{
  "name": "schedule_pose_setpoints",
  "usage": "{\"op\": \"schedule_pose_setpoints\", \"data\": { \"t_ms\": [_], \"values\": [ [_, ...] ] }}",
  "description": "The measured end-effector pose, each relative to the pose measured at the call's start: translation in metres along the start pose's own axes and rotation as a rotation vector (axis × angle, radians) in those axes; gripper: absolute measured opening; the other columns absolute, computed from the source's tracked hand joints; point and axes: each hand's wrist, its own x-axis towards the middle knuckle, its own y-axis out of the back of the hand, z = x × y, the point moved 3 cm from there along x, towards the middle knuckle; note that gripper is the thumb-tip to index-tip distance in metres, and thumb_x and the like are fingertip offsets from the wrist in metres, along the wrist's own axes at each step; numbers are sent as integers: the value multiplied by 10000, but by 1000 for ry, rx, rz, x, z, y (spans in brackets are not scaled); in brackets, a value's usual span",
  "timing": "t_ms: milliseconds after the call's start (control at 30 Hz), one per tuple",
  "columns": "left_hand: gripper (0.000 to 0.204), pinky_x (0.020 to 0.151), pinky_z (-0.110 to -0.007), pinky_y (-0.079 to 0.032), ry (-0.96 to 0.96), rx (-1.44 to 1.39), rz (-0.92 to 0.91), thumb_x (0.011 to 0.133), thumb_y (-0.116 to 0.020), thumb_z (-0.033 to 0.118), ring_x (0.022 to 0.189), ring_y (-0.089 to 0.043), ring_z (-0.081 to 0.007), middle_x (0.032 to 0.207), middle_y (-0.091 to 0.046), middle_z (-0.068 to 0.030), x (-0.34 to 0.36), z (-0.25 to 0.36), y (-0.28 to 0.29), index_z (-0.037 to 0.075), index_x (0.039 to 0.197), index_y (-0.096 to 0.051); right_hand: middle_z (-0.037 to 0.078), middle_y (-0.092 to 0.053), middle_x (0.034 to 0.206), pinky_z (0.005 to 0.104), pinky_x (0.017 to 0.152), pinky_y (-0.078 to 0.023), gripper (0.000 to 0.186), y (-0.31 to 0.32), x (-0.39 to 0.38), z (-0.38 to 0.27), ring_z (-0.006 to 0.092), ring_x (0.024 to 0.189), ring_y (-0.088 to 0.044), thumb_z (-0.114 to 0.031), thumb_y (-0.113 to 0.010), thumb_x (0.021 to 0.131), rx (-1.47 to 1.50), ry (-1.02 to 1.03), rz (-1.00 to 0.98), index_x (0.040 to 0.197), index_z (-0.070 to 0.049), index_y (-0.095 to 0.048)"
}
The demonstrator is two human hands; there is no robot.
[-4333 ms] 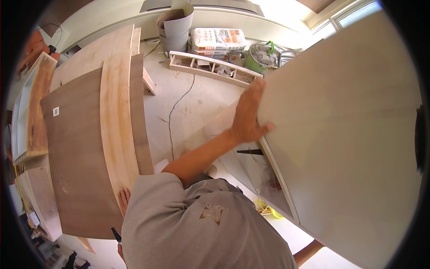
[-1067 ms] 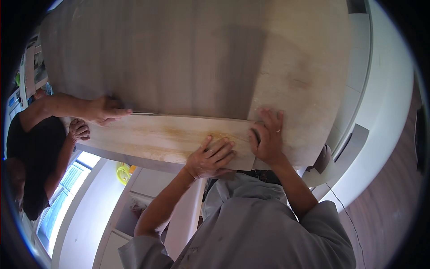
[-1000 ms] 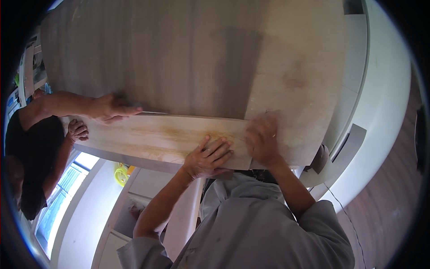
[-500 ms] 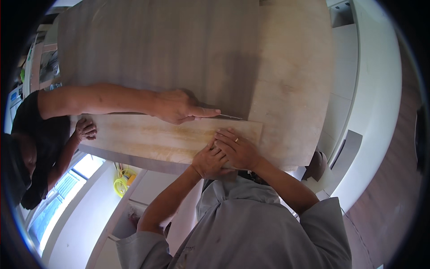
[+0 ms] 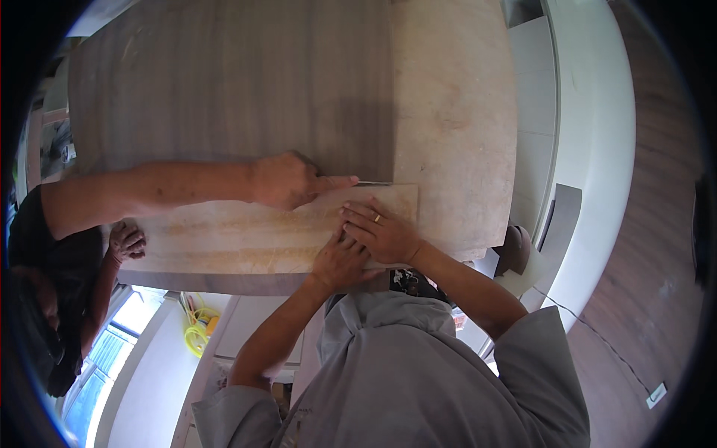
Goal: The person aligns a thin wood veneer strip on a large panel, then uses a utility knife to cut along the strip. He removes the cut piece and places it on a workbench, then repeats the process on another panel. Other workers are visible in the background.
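Observation:
My left hand (image 5: pixel 342 261) lies flat on a pale plywood strip (image 5: pixel 216 243) near its right end, fingers out. My right hand (image 5: pixel 382 233), with a ring, rests open over the fingers of my left hand, on the same strip. The strip lies across a grey-brown sheet (image 5: pixel 231 82), on a wider pale board (image 5: pixel 452 104). Just beyond my hands, a co-worker's hand (image 5: pixel 291 179) holds a thin metal blade or tool (image 5: pixel 373 182) along the strip's far edge, index finger extended. The co-worker's other hand (image 5: pixel 127 241) rests curled at the strip's left end.
A co-worker in dark clothing leans in at the left. Below the boards are white cabinets (image 5: pixel 254 325), a yellow coil (image 5: pixel 196 336) and a bright window (image 5: pixel 123 332). A white curved unit (image 5: pixel 597 179) runs along the right, beside a wooden floor (image 5: pixel 657 246) with a cable.
Over the last second my right hand moved left onto my left hand. The co-worker's hand slid right along the strip's edge with the blade. Earlier, the view faced a tall panel elsewhere.

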Motion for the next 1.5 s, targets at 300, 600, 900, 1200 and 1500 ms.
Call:
{"op": "schedule_pose_setpoints", "data": {
  "t_ms": [300, 600, 900, 1200, 1500],
  "values": [
    [700, 1079, -519, -150, -29, -52, 10, 797, -467, 594, 1236, -371, -332, 1237, -491, -149, 0, -4, -9, 49, 1234, -502, 118, -479, 1285, 418, 1042, -319, 334, -3, 1, 0, 253, 1229, -430, -144, -487, 774, -37, 17, -50, 1083, -30, -543],
    [668, 1072, -504, -176, 25, -109, -81, 784, -473, 602, 1218, -394, -281, 1213, -514, -127, -4, -6, -21, 82, 1200, -531, 145, -487, 1260, 441, 1025, -344, 366, -10, -1, 4, 311, 1216, -435, -118, -538, 724, 57, 33, -54, 1075, -16, -532],
    [650, 1094, -482, -123, -41, -99, 58, 794, -454, 598, 1215, -391, -232, 1183, -532, -97, -2, -4, -16, 67, 1154, -553, 153, -489, 1254, 462, 1012, -348, 312, -7, 4, 0, 315, 1207, -443, -45, -512, 736, 17, 34, -66, 1046, -10, -528],
    [658, 1105, -465, -91, -47, -189, 58, 805, -455, 576, 1244, -358, -242, 1220, -497, -116, -6, -6, -25, 49, 1196, -514, 162, -489, 1250, 479, 999, -351, 325, -13, 4, 1, 328, 1199, -443, -51, -516, 739, 4, 56, -32, 1061, -9, -525],
    [656, 1105, -465, -91, -106, -147, 77, 801, -464, 570, 1237, -359, -256, 1229, -498, -125, -4, 3, -15, 39, 1185, -515, 153, -503, 1227, 482, 999, -352, 339, -11, -2, 0, 329, 1182, -456, -50, -531, 725, -44, 56, -13, 1063, -27, -525]
  ]
}}
